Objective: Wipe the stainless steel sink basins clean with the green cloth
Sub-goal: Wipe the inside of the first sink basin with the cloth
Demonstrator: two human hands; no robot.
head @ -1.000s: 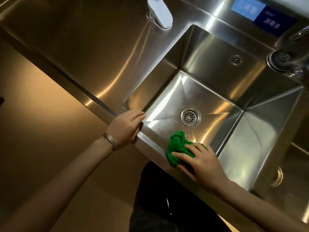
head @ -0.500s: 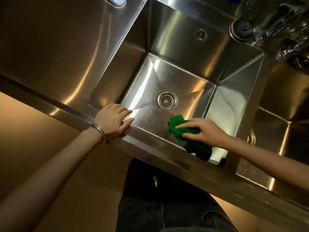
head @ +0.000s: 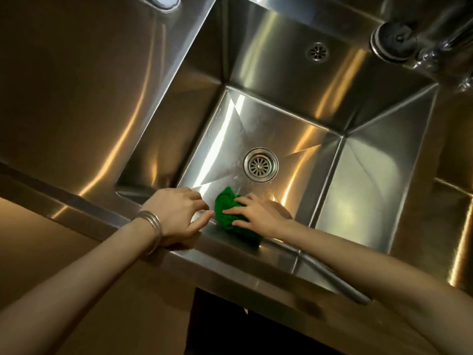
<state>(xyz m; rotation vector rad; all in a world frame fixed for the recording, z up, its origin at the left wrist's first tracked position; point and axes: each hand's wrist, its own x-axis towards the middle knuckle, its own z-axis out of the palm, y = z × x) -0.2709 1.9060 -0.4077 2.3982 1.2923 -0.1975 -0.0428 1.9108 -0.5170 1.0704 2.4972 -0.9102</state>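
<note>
Green cloth [head: 227, 211] (bunched) lies against sink basin's [head: 358, 201] near wall.

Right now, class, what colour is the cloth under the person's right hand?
Plain bright green cloth, no pattern, seen in the head view, the only one.

Green cloth [head: 231, 213] partly hidden under right hand [head: 258, 213]; faucet [head: 394, 42] blurred, cut by edge.

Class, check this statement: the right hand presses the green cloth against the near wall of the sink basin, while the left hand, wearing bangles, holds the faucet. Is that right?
Not quite. In the head view the left hand, with bangles at the wrist, rests on the near rim of the sink basin, not on the faucet. The right hand does press the green cloth against the near wall.
</note>
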